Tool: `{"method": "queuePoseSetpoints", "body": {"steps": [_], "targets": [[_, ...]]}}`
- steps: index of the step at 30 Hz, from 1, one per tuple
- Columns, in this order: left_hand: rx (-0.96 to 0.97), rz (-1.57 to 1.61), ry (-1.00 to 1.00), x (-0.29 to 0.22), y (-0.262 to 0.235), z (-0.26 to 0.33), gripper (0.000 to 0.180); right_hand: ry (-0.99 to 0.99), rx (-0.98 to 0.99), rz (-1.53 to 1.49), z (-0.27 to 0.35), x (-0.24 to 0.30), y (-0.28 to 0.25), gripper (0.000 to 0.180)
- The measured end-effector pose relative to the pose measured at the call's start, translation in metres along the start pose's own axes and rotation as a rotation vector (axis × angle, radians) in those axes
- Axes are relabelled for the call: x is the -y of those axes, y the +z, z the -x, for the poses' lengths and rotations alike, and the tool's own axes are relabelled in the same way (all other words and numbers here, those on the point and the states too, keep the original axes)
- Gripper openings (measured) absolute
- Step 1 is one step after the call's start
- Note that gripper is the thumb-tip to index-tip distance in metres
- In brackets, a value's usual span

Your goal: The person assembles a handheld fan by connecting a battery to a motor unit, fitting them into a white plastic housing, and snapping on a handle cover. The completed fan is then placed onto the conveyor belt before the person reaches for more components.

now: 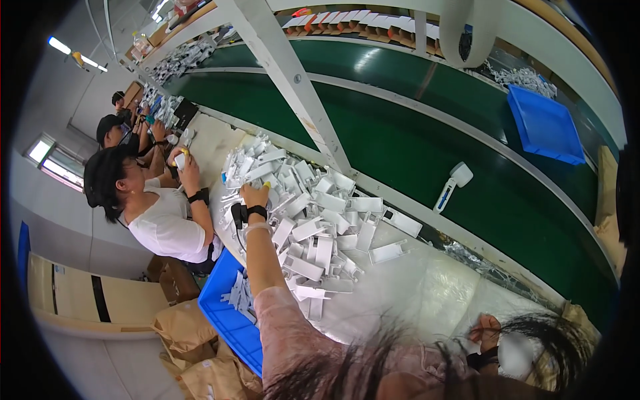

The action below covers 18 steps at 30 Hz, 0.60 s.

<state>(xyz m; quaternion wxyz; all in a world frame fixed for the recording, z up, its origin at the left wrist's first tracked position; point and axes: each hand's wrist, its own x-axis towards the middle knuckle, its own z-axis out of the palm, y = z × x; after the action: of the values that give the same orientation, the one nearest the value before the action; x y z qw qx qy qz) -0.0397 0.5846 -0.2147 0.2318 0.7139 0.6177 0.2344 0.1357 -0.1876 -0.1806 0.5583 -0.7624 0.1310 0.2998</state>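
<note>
My left arm stretches forward to a heap of white plastic housings (310,230). My left hand (255,196), with a yellow cover on one finger and a black band at the wrist, is at the heap's left side. Its fingers are bent inward among the parts, and what they grip is hidden. At the lower right, my right hand (489,330) is curled just above the tabletop, partly behind strands of hair. A rounded white piece (517,355) lies right beside its wrist; I cannot tell whether the hand touches it. Whatever sits inside those fingers does not show.
Left of the table stands a blue bin (230,320) holding grey-white strips. Co-workers (163,207) sit along the far left. A slanted white post (293,80) rises before the green conveyor (400,127), which carries a white long-handled device (453,185) and a blue tray (545,125).
</note>
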Motion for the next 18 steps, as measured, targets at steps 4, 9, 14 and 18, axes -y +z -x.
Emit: {"method": "queuePoseSetpoints", "body": {"steps": [4,9,14,18], "targets": [[-0.22,-0.015,0.249,0.002,-0.011,0.035,0.082,-0.064,0.039,-0.011,-0.005,-0.009,-0.004,0.026],[0.025,0.575,0.304,-0.058,-0.06,0.127,0.071,-0.021,0.027,-0.006,0.004,0.001,-0.003,0.026],[0.624,1.091,0.196,-0.127,-0.115,0.246,0.064,-0.031,0.008,-0.001,0.002,-0.012,-0.007,0.022],[0.885,1.181,0.187,-0.164,-0.102,0.328,0.056,-0.081,0.042,0.001,0.001,-0.018,-0.007,0.021]]}}
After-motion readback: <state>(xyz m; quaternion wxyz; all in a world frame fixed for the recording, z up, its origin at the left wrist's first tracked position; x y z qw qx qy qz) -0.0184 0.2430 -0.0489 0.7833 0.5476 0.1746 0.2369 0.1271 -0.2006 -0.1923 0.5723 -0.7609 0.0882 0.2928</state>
